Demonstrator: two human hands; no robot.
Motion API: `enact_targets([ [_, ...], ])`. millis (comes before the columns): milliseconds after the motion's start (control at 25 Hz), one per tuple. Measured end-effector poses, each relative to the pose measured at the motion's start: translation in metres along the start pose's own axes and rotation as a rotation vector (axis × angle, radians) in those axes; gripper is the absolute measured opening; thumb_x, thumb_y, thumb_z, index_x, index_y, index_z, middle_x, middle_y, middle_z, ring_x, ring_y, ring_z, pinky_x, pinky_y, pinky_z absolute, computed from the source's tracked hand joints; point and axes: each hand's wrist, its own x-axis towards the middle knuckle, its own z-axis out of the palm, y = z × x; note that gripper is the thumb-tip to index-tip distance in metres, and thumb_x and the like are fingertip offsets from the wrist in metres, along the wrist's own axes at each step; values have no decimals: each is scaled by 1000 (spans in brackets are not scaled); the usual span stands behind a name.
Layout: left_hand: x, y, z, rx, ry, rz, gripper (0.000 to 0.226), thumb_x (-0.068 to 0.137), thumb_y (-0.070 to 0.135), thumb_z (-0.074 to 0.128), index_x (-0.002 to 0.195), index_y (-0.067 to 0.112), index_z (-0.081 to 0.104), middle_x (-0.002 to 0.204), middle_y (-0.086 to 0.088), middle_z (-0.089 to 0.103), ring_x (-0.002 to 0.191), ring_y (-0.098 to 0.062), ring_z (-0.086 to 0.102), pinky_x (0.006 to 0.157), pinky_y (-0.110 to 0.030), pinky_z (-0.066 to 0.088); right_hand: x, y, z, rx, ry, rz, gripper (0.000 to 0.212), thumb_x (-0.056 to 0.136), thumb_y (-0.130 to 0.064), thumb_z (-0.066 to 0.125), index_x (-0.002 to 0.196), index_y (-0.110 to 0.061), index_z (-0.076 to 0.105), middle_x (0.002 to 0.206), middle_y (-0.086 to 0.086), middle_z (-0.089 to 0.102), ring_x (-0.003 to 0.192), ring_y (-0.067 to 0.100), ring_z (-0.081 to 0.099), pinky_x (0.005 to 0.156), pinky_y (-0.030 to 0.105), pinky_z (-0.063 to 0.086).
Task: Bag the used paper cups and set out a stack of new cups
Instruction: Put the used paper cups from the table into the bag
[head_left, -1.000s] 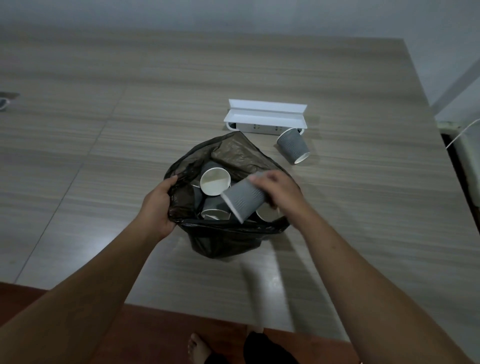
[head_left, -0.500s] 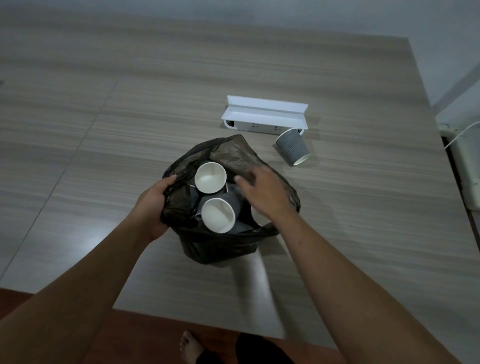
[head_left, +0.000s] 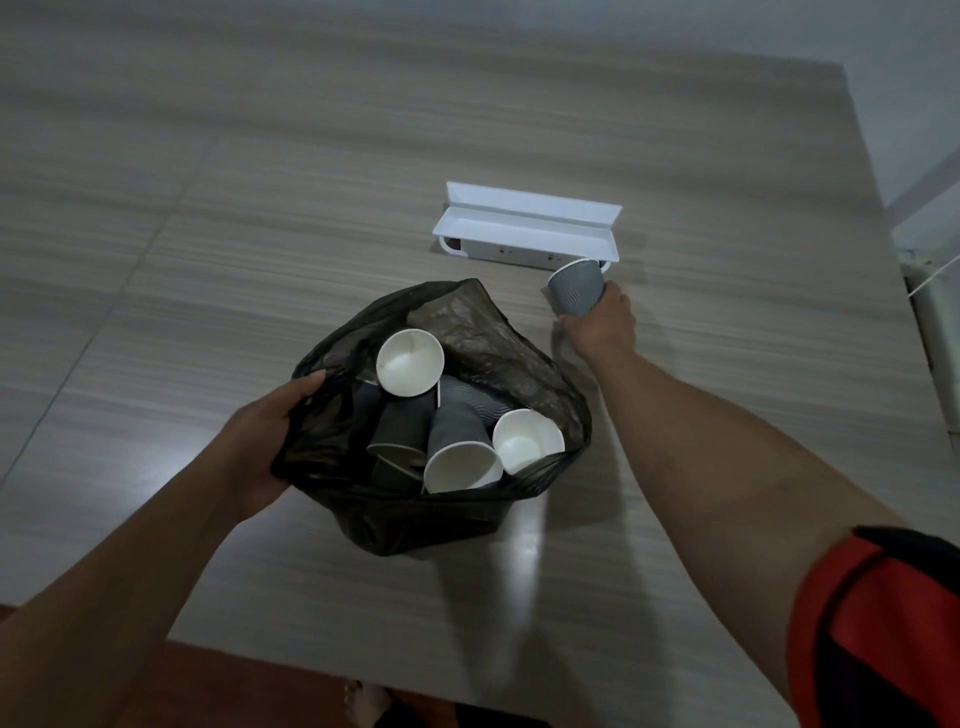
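A black plastic bag (head_left: 467, 332) stands open on the wooden table (head_left: 260, 234), holding several grey ribbed paper cups (head_left: 457, 441) with white insides. My left hand (head_left: 260, 441) grips the bag's left rim and keeps it open. My right hand (head_left: 597, 325) has reached past the bag to the right and is closed around the lower end of one more grey paper cup (head_left: 577, 285), which tilts with its rim toward the white box. No stack of new cups is in view.
A white power-socket box (head_left: 524, 228) with its lid raised sits on the table just behind the held cup. The table's right edge runs down at the far right, with white furniture (head_left: 935, 312) beyond it. Reddish floor and a bare foot (head_left: 363, 701) show below the near edge.
My right hand dropped a grey cup into the bag, then left the bag and reached right to close on the cup lying beside the white box. My left hand stayed on the rim.
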Motion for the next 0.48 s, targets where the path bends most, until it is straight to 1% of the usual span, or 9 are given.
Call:
enact_targets([
  [80,1,3,-1,-11,7,5,38,95,31,55,124,9,66,116,-15,73,99,-31,72,86,-41,52,-8,-6,-2,141,40,-43,75,68,-44,78,129,-10,50,126,12,57,116,33,57,90,39,50],
  [160,0,5,5,-29,5,20,35,96,30,54,121,10,67,115,-14,73,96,-28,73,84,-39,53,-35,-19,-18,350,80,-87,65,68,-43,77,122,-12,57,112,5,63,103,25,64,78,31,50],
  [200,-1,6,9,-43,7,31,33,97,30,53,120,10,68,113,-13,74,94,-26,74,81,-38,54,-56,-26,-30,455,56,-124,61,70,-42,77,122,-15,58,110,1,64,99,20,65,76,29,50],
  [240,-1,6,12,-53,8,39,33,98,30,52,119,11,68,112,-12,75,93,-25,75,79,-36,56,-83,-32,-42,556,-14,-192,60,72,-41,78,124,-19,59,111,-2,66,96,14,65,75,26,52],
  [280,-2,6,15,-59,9,46,33,99,31,51,120,12,67,112,-11,75,94,-24,74,77,-33,58,-111,-35,-50,616,-121,-281,59,72,-41,80,124,-22,59,111,-5,68,94,8,66,74,21,52],
  [320,-3,6,18,-61,9,52,35,100,32,50,123,12,66,114,-11,74,97,-24,74,77,-32,59,-138,-36,-53,589,-246,-373,59,72,-40,81,124,-24,60,110,-7,68,92,3,65,74,17,51],
  [360,-6,7,18,-65,12,64,37,100,34,50,125,11,65,117,-11,73,101,-24,72,79,-33,59,-162,-37,-49,462,-356,-455,60,72,-41,82,125,-26,60,110,-9,68,93,2,64,75,16,50],
  [400,-8,7,18,-76,17,76,40,100,36,50,128,10,64,120,-12,72,105,-26,71,83,-34,58,-179,-37,-40,275,-400,-525,63,71,-46,82,127,-27,59,112,-8,67,97,5,62,79,18,48],
  [480,-15,8,14,-100,56,103,44,99,40,52,128,9,64,120,-12,72,108,-26,70,87,-37,56,-197,-44,-15,-33,-357,-645,73,71,-53,77,134,-25,54,121,-1,63,111,17,55,91,27,43],
])
